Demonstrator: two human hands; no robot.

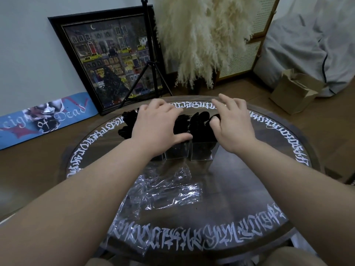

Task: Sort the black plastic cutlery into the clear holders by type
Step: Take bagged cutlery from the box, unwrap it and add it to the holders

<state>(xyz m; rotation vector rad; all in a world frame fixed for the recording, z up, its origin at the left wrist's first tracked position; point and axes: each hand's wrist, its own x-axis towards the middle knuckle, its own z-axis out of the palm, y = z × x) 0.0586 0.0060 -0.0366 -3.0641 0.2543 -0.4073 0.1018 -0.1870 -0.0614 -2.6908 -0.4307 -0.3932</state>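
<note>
Both forearms reach far across a round dark table [240,169] ringed with white calligraphy. The left hand [155,121] hovers palm down over the left holders, fingers loosely spread and gently bent, the thumb stretched right along the top of the middle clear holder [175,150]. Whether the thumb actually touches the holder or the cutlery in it is hard to tell. The right hand [231,121] sits palm down over the right side of the row, fingers spread and relaxed, thumb angled toward the black cutlery [199,125]; it pinches nothing that shows.

The cutlery stands upright in the holders on the far middle of the table. The heads merge into one black mass, so the types are barely separable: rounded spoon-like tops show in the right clear holder [202,151], finer tines perhaps in the middle one. A third cluster of black pieces [127,121] rises to the left, its holder hidden by the left wrist.

Nearer, crumpled clear plastic wrap [163,191] lies on the tabletop, its edges lost in reflections.

Beyond the table, a framed city picture [113,60] leans on the wall, a black tripod [151,64] in front of it. Pale pampas plumes [201,35] stand to the right, a skateboard deck [42,120] is cut off at the left edge, and a cardboard box [294,91] sits far right.
</note>
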